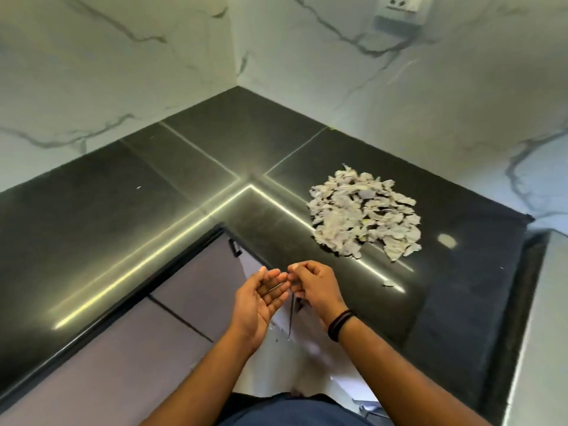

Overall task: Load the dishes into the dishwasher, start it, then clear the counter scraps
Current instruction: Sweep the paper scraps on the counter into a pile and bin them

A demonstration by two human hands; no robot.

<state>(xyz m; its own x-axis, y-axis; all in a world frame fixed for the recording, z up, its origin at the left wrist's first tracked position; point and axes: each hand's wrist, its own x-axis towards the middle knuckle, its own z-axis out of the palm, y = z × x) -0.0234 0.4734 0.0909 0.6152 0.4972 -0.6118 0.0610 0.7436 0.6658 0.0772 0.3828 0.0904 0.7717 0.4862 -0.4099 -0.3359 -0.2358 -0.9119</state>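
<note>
A heap of pale, flaky scraps (pixel 365 214) lies on the black counter (pixel 159 210), to the right of the inner corner. One loose scrap (pixel 388 283) lies nearer the counter's front edge. My left hand (pixel 261 299) is held palm up below the counter edge, fingers relaxed and holding nothing. My right hand (pixel 313 285) is beside it with fingers curled, its fingertips touching the left fingertips. Whether it pinches anything I cannot tell. Both hands hover in front of the corner, short of the heap. No dishes or dishwasher are in view.
The L-shaped counter meets white marbled walls (pixel 368 96) with a socket (pixel 399 7) at top right. Grey cabinet doors (pixel 196 290) with dark handles sit below the counter. A steel surface (pixel 550 302) borders the counter's right end. Small crumbs dot the floor.
</note>
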